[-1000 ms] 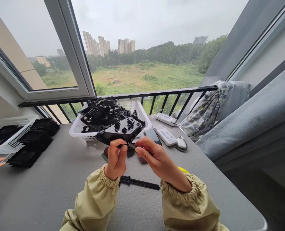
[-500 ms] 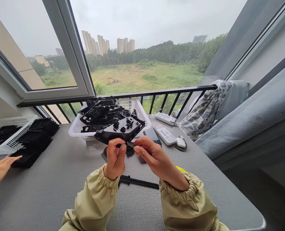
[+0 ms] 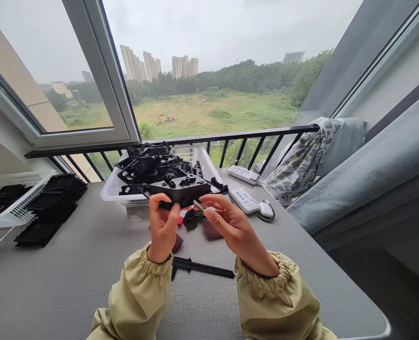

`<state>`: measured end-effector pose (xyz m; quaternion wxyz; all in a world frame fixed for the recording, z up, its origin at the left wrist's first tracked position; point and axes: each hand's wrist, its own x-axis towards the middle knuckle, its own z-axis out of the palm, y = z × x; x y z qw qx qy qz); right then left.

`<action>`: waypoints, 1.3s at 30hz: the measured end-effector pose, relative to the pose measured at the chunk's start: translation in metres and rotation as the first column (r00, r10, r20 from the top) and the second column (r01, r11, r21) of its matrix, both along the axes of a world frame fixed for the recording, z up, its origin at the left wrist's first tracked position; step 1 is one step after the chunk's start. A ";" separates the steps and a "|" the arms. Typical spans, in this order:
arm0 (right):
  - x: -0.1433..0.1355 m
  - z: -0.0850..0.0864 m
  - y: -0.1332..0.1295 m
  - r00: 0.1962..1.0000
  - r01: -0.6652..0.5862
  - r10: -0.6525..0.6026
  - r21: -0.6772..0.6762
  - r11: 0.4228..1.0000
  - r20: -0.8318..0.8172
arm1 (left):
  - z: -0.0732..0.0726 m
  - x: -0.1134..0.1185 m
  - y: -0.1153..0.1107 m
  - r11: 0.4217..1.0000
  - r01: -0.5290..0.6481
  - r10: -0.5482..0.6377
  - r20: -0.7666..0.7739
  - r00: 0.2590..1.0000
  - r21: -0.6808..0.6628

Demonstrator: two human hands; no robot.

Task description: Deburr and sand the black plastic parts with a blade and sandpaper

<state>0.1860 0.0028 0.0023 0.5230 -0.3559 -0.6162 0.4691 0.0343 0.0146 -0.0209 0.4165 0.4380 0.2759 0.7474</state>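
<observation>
Gripping the black plastic part (image 3: 183,191) at its near left edge, the left hand (image 3: 163,226) has its thumb and fingers closed in the head view. The part is held over the near side of a white basket (image 3: 111,194), its smooth, dark front wall facing the wearer. Small blocks and posts stick up from its top, and a thin, jagged arm reaches out on the right. The right hand (image 3: 233,227) pinches a thin grey strip (image 3: 198,205) just beside it; whether the strip touches the part, I cannot tell. A black caliper (image 3: 207,268) lies below on the grey table (image 3: 89,283).
</observation>
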 end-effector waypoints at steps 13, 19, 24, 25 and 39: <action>-0.006 -0.002 0.001 0.991 -0.077 0.071 -0.057 0.995 -0.111 | 0.008 0.005 0.003 0.998 -0.047 0.052 0.125 0.991 -0.040; -0.005 -0.001 0.003 0.990 -0.118 0.114 -0.052 0.992 -0.080 | 0.006 0.003 0.002 0.999 -0.045 0.046 0.124 0.991 -0.010; -0.004 0.000 0.003 0.992 -0.126 0.125 -0.044 0.991 -0.030 | 0.005 0.002 -0.003 0.999 -0.014 0.009 0.098 0.995 0.046; -0.004 0.000 0.002 0.992 -0.126 0.126 -0.044 0.991 -0.017 | 0.004 0.002 -0.004 0.998 -0.030 0.024 0.084 0.996 0.062; 0.000 -0.008 0.003 0.984 -0.148 0.150 -0.032 0.989 0.099 | -0.015 0.001 -0.003 0.983 -0.085 0.097 -0.069 0.993 0.161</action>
